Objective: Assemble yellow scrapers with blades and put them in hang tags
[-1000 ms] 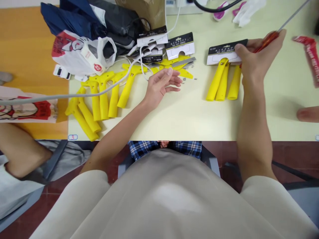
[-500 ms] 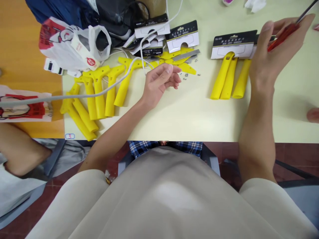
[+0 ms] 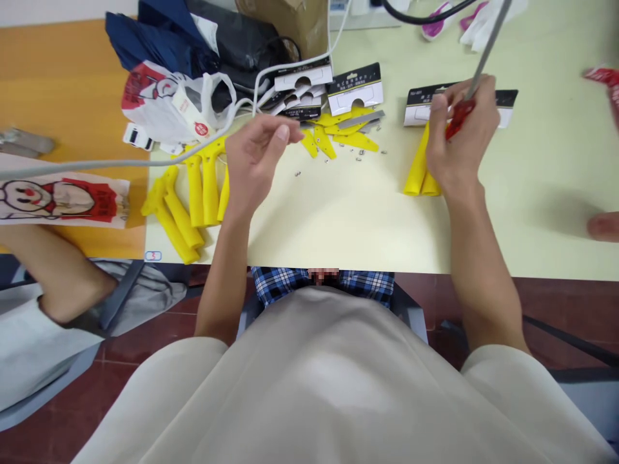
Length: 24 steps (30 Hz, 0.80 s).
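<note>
My right hand (image 3: 461, 138) is closed round the red handle of a screwdriver (image 3: 489, 51), whose metal shaft points up and away. Under this hand lie yellow scraper handles (image 3: 416, 171) and black-and-white header cards (image 3: 505, 108), partly hidden. My left hand (image 3: 254, 161) is raised above the table with loosely bent fingers and nothing visible in them. It covers part of the row of yellow handles (image 3: 196, 193). Beyond its fingertips are flat yellow blade covers (image 3: 355, 142), a grey metal blade (image 3: 362, 119) and several tiny screws (image 3: 360, 154).
A white cable (image 3: 159, 162) crosses the left side. Behind are more header cards (image 3: 355, 87), a plastic bag (image 3: 155, 96), a dark bag (image 3: 246, 45) and a cardboard box (image 3: 300, 26). Another person's arm (image 3: 72, 270) is at left; a fingertip (image 3: 603, 227) shows at right.
My right hand has moved left and down with the screwdriver, over the yellow handles and cards. My left hand has moved left, away from the screws. The view has shifted slightly.
</note>
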Motion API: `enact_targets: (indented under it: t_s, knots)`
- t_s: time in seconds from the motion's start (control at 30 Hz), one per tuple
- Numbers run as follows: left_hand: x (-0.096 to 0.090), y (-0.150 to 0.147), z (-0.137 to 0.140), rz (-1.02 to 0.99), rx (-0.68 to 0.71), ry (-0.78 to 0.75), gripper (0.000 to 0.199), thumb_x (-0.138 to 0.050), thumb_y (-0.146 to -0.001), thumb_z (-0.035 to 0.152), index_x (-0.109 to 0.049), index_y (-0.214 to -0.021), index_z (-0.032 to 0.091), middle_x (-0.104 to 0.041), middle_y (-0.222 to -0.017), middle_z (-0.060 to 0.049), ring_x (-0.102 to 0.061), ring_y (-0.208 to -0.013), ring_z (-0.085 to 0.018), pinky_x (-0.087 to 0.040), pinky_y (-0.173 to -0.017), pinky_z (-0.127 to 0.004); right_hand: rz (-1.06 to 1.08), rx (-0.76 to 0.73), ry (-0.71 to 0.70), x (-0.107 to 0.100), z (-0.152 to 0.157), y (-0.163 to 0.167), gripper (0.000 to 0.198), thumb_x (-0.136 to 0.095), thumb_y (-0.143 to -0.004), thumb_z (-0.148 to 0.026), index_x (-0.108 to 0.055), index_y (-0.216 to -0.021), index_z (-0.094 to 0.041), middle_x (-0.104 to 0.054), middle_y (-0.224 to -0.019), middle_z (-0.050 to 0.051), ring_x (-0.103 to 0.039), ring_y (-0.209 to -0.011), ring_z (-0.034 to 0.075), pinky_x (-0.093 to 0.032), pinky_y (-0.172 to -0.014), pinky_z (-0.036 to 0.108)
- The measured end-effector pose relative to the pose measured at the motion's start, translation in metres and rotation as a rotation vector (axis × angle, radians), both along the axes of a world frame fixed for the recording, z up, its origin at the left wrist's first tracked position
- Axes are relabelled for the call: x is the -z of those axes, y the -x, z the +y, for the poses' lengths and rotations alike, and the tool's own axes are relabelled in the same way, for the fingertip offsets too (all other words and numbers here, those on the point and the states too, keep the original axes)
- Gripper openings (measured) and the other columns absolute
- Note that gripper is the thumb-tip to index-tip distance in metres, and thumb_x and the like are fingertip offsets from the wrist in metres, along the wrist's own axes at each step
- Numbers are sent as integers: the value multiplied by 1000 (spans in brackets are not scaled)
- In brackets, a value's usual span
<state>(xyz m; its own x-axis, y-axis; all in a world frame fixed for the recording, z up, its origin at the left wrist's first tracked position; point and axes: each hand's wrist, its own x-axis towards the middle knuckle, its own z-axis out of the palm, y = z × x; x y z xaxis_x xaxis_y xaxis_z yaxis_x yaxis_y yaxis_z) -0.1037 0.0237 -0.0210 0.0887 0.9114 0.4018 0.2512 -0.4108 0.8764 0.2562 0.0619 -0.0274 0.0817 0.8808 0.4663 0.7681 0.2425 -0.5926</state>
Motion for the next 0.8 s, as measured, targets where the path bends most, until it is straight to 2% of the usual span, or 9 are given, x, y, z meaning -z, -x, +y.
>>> enact_targets:
  t_s: [0.03, 0.07, 0.17, 0.27, 0.33, 0.47, 0.57, 0.67, 0.8]
  knots:
    - [0, 8, -9, 110, -2, -41, 37, -63, -116, 60, -78, -122, 27, -82, -116, -4, -78, -110, -21, -61, -107, -45, -5, -19, 16, 1, -1, 1, 69, -24, -104, -87, -45, -106, -21, -60, -115, 12, -49, -94, 14, -44, -96, 39]
    - [0, 16, -18, 236, -44, -73, 37, -62, -115, 60, -79, -125, 28, -82, -125, -6, -76, -120, -25, -58, -114, -49, -6, -31, 26, 1, -2, 1, 72, -24, -103, -89, -45, -106, -20, -60, -115, 13, -50, -95, 15, -44, -97, 40]
    - [7, 39, -36, 561, -104, -96, 50, -69, -107, 64, -71, -149, 36, -72, -155, -8, -60, -152, -36, -41, -135, -61, 5, -55, 54, 1, -5, 3, 77, -27, -100, -93, -46, -108, -19, -61, -117, 15, -51, -98, 16, -45, -98, 42]
    - [15, 56, -43, 660, -188, 14, 63, -74, -102, 58, -65, -160, 36, -56, -174, -7, -40, -169, -41, -27, -143, -65, 22, -82, 76, -1, -9, 6, 72, -31, -102, -90, -46, -108, -20, -62, -116, 14, -50, -98, 16, -46, -98, 42]
    - [18, 61, -46, 661, -243, 82, 64, -75, -101, 52, -64, -161, 35, -50, -179, -6, -35, -171, -41, -23, -144, -68, 26, -96, 82, 0, -11, 8, 67, -32, -103, -87, -47, -109, -21, -61, -116, 14, -50, -96, 16, -46, -99, 42]
    - [24, 61, -50, 624, -323, 135, 57, -72, -104, 46, -66, -160, 34, -57, -173, -5, -46, -166, -37, -29, -143, -66, 33, -119, 104, 6, -10, 10, 62, -38, -104, -81, -50, -113, -21, -59, -114, 12, -53, -100, 17, -48, -106, 44]
    - [31, 57, -52, 608, -348, 94, 48, -67, -108, 47, -72, -152, 31, -67, -164, -4, -54, -160, -34, -36, -141, -63, 42, -118, 132, 10, -9, 10, 62, -47, -101, -80, -50, -114, -20, -58, -112, 11, -55, -100, 17, -48, -109, 43]
    - [36, 52, -52, 587, -373, 62, 42, -66, -109, 52, -77, -143, 29, -75, -153, -2, -63, -152, -34, -44, -135, -64, 30, -117, 155, 9, -11, 11, 60, -45, -103, -79, -50, -115, -21, -62, -111, 10, -53, -95, 16, -49, -107, 44]
    - [30, 48, -53, 578, -410, 49, 38, -62, -110, 41, -79, -140, 26, -76, -150, -9, -68, -145, -34, -49, -132, -61, 16, -121, 167, 6, -12, 13, 56, -44, -105, -77, -49, -113, -22, -65, -112, 10, -53, -94, 16, -51, -105, 46]
